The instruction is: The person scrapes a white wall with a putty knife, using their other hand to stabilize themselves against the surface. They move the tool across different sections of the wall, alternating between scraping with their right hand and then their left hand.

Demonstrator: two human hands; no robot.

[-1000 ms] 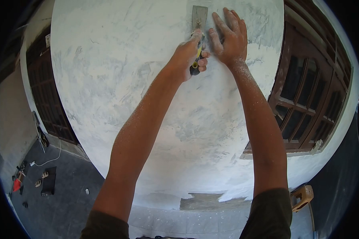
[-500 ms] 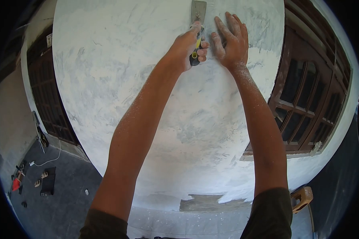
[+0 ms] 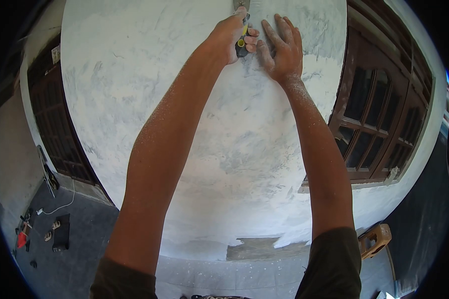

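Observation:
My left hand [image 3: 233,37] is wrapped round the black and yellow handle of a scraper [image 3: 241,45]. Its flat metal blade points up and is cut off by the top of the view, lying close to the wall. Dusty with white powder, my right hand [image 3: 286,50] rests against the wall just to the right, fingers spread and holding nothing. The wall [image 3: 224,124] has a patchy white and grey coat with smears and faint marks.
Right of the wall are brown wooden window shutters [image 3: 374,109]; at left, a dark door [image 3: 60,114]. A tan plastic stool [image 3: 376,240] stands low at right. Sandals [image 3: 52,231], a dark mat [image 3: 61,236] and a white cable [image 3: 67,204] lie on the grey floor at left.
My left hand has moved up with the scraper, so less of the blade shows. My right hand sits slightly more to the left in view, and the camera view has shifted a little.

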